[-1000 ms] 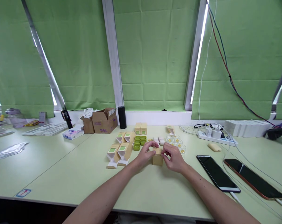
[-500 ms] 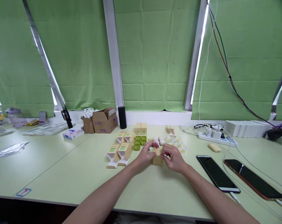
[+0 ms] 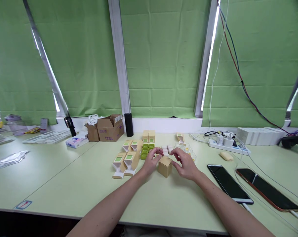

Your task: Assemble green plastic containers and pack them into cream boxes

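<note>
A small kraft cardboard box (image 3: 165, 168), closed on top, sits between my hands with one corner turned toward me. My left hand (image 3: 150, 162) curls around its left and back side, the thumb against its upper edge. My right hand (image 3: 186, 164) is at the right side, fingers apart, the thumb tip at or very near the box edge. Just behind are green square containers (image 3: 144, 152), small white pieces (image 3: 165, 148) and clear round cups with yellow bits (image 3: 187, 149), partly hidden by my hands. To the left stand several open kraft boxes with green windows (image 3: 129, 160).
Two closed kraft boxes (image 3: 149, 135) and one open box (image 3: 180, 137) stand farther back. Two phones (image 3: 229, 182) with cables lie at right, near a cream oval case (image 3: 226, 156) and a power strip (image 3: 229, 146). A brown carton (image 3: 111, 128) and black cylinder (image 3: 128, 125) stand along the wall.
The small box has turned so a corner faces me, and its top shows more. My right hand's fingers have spread and drawn off the box; my left hand has shifted slightly left.
</note>
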Demonstrator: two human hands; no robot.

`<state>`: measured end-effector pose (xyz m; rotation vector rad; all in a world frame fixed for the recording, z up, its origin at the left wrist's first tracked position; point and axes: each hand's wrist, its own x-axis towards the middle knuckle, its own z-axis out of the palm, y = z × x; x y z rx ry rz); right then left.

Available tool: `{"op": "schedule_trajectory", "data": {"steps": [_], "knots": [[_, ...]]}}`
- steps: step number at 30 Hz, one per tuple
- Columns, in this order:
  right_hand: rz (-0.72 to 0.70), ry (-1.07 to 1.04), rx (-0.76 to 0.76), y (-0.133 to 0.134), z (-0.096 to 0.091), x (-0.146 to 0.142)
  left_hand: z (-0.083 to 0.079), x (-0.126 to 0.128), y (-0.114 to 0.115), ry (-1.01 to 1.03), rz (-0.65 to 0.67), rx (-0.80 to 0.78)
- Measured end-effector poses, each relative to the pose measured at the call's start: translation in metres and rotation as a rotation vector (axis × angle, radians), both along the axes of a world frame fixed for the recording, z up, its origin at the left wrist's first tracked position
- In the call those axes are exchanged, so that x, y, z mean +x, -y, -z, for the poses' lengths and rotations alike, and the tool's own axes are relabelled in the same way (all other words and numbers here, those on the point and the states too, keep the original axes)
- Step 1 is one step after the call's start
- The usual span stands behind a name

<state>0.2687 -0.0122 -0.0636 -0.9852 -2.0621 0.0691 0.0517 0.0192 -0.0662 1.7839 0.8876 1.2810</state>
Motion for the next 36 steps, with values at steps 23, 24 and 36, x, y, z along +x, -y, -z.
{"op": "schedule_trajectory", "data": {"steps": [23,24,36], "knots": [[0.276,0.143,-0.098,-0.008,0.005,-0.004,-0.006,-0.001,0.005,-0.006,-0.185,-0.040],[0.329,0.167,-0.144,-0.009,0.005,-0.005,-0.005,-0.001,0.005,-0.005,-0.207,-0.041],[0.375,0.424,-0.443,-0.007,0.009,-0.010,-0.012,-0.001,0.015,-0.265,-0.273,0.276]]}}
